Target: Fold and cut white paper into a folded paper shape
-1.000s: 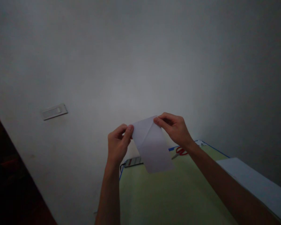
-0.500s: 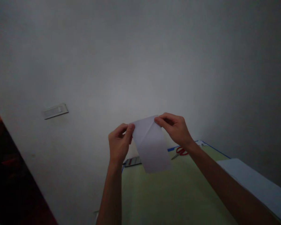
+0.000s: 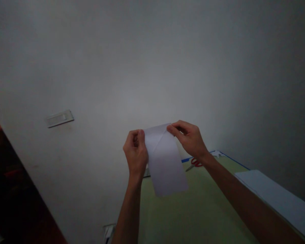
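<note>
I hold a white sheet of paper [image 3: 166,162] up in the air in front of a pale wall. A diagonal fold crosses its top part. My left hand [image 3: 136,154] pinches the sheet's upper left edge, and my right hand [image 3: 189,139] pinches its upper right corner. The lower end of the sheet hangs free above a green mat [image 3: 193,213].
Red-handled scissors [image 3: 195,163] lie at the mat's far edge, partly behind my right wrist. A stack of white paper [image 3: 277,200] lies at the right. A light switch plate [image 3: 59,118] is on the wall at left. Dark wood shows at the lower left.
My left hand has shifted right and closer to the sheet's edge, turning its back toward me. The paper now hangs slightly lower. My right hand has barely moved.
</note>
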Action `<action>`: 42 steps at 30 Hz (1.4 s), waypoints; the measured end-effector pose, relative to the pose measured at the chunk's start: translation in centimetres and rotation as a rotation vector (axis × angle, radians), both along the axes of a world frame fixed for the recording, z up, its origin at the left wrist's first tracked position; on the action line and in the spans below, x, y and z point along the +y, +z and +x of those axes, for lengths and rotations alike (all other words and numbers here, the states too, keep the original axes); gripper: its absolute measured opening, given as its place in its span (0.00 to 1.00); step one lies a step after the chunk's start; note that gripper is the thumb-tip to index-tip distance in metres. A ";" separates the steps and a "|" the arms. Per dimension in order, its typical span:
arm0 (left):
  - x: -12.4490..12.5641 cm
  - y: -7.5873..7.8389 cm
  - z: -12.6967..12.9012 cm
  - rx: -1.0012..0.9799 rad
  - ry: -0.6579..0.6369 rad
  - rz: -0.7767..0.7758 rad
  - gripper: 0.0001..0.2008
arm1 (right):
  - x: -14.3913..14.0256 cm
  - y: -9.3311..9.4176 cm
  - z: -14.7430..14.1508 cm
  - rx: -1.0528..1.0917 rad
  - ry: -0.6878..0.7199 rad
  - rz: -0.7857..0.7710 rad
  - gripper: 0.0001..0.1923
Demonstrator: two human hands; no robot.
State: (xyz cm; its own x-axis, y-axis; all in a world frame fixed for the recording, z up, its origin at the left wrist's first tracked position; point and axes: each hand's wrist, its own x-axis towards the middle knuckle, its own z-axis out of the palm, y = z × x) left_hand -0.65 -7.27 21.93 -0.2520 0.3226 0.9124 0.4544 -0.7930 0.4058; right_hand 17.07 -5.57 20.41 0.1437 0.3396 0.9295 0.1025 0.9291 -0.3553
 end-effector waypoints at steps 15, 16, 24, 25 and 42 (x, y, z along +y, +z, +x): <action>-0.8 0.3 0.2 0.017 -0.043 -0.118 0.12 | -0.3 0.3 -0.1 -0.012 -0.047 0.030 0.08; -0.8 0.3 0.2 0.020 -0.042 -0.122 0.12 | -0.3 0.3 -0.2 0.001 -0.032 0.016 0.08; 0.3 0.2 -0.6 -0.089 0.024 -0.042 0.12 | 0.8 -0.6 0.1 -0.143 0.341 -0.216 0.25; 0.5 0.2 -0.8 -0.113 0.034 -0.019 0.12 | 0.9 -0.7 0.2 -0.191 0.376 -0.244 0.28; 0.9 0.1 -0.5 -0.167 -0.145 -0.082 0.22 | 0.3 -0.6 -1.0 0.099 0.294 -0.277 0.19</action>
